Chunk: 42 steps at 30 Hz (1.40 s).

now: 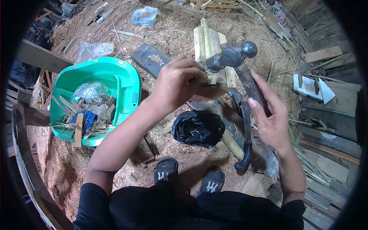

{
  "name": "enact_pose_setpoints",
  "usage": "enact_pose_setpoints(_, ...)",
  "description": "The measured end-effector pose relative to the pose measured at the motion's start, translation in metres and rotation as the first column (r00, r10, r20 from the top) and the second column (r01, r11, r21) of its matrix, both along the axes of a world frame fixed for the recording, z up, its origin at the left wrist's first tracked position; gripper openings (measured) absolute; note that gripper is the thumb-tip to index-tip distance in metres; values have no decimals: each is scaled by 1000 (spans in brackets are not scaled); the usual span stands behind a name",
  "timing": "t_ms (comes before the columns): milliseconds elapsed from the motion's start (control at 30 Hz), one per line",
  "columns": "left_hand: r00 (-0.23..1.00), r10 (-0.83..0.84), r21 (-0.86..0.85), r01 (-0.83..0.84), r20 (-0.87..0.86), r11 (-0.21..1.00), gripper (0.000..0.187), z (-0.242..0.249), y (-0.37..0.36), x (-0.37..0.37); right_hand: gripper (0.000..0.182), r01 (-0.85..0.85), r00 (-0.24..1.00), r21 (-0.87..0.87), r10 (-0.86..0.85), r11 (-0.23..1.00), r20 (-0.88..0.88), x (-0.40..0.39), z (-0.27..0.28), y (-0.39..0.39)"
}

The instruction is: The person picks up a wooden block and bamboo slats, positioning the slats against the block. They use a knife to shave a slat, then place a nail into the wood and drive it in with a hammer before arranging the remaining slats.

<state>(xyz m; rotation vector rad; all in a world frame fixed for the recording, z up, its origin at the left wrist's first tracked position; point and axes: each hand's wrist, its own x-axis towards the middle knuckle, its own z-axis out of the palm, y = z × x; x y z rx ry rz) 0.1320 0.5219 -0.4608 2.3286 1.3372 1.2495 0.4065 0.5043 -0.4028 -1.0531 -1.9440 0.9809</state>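
A ball-peen hammer (251,82) is in my right hand (270,115), its metal head up and to the left. My left hand (178,82) has its fingers bent together beside the hammer head, at the near end of some pale wooden pieces (205,42); whatever it pinches is too small to make out. Below the hands, a black plastic bag (198,128) stands open with small things inside, too small to tell. A tool with a black curved handle (246,149) lies right of the bag, under my right hand.
A green plastic tub (128,82) holding wood scraps is at the left. Dark planks (149,57) lie behind my left arm. Sawdust covers the ground. Clear plastic bags (145,16) lie at the back, and stacked boards (326,165) are at the right. My sandals (166,170) are below.
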Motion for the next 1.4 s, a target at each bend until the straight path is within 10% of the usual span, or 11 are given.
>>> enact_pose_setpoints(400,1000,14,19,-13,-21,1000,9,-1,0,0,56,-158,948,269,70,950,310,-3,29,-2)
enact_pose_setpoints(867,999,9,37,-7,-32,999,9,-4,0,0,60,-61,967,206,6,977,255,-5,42,-9)
enact_pose_setpoints(1000,999,24,82,-22,-24,996,9,-7,2,1,57,-106,977,427,14,898,213,-6,22,-6)
enact_pose_setpoints(1133,1000,-2,65,4,-22,998,8,-4,1,1,58,-70,898,98,20,993,440,-3,42,-10)
enact_pose_setpoints(1300,1000,19,103,-19,-2,994,8,-9,2,2,57,-19,990,457,-46,889,132,-8,14,-6)
enact_pose_setpoints(1400,1000,15,82,-14,-16,997,7,-5,0,2,57,-59,980,207,17,977,197,-6,14,-10)
